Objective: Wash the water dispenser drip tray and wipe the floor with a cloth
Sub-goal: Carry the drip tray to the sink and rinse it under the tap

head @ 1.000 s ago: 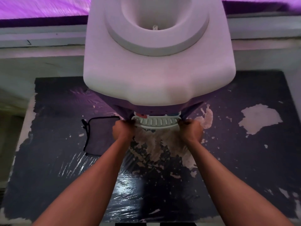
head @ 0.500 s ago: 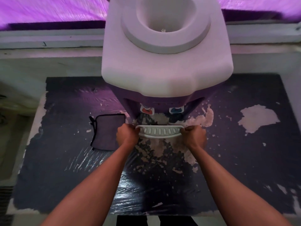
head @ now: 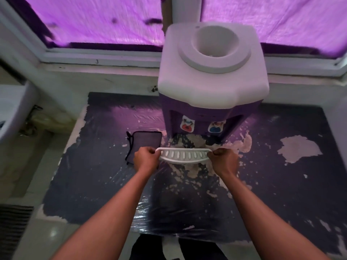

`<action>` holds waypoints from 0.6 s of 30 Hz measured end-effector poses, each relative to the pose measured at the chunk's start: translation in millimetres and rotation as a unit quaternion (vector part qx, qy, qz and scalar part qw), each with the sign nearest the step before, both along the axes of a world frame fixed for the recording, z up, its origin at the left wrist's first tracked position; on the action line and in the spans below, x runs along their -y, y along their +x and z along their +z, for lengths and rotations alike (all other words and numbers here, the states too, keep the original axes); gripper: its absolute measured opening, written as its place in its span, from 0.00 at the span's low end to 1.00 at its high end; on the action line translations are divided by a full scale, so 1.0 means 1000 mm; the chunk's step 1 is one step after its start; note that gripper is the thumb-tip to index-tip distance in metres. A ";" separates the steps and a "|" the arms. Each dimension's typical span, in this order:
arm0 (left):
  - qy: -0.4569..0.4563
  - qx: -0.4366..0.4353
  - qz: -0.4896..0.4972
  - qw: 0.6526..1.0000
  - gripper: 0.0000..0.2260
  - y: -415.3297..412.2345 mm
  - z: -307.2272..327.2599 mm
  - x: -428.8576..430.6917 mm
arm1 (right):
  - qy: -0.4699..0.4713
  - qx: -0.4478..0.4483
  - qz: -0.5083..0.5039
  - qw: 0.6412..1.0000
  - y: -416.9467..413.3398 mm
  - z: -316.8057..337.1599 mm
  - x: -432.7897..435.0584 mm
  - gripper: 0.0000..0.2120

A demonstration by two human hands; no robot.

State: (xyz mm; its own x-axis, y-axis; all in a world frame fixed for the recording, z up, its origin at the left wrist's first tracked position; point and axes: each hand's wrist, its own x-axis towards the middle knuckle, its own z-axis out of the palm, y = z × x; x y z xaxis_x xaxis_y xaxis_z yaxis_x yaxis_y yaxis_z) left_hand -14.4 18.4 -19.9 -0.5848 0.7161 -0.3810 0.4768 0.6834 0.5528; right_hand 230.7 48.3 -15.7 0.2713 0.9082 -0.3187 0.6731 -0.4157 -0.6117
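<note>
Evidently the drip tray [head: 183,156] is free of the water dispenser [head: 210,91], its ends gripped by left hand [head: 145,159] and right hand [head: 224,162] (washing and floor-wiping remain).

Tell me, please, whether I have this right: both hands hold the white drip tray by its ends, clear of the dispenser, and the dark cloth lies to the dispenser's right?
Not quite. The cloth lies to the left of the dispenser, as the head view shows. The rest stands: the left hand and the right hand hold the tray by its ends, clear of the dispenser.
</note>
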 end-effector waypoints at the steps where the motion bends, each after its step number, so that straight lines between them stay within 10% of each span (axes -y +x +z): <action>1: 0.007 0.008 0.006 1.000 0.10 -0.006 0.004 0.004 | 0.001 0.005 0.007 1.000 -0.006 0.005 0.004 0.09; 18: 0.113 0.186 0.112 0.970 0.08 -0.203 0.039 0.115 | 0.022 -0.021 0.045 0.999 -0.195 0.057 0.085 0.10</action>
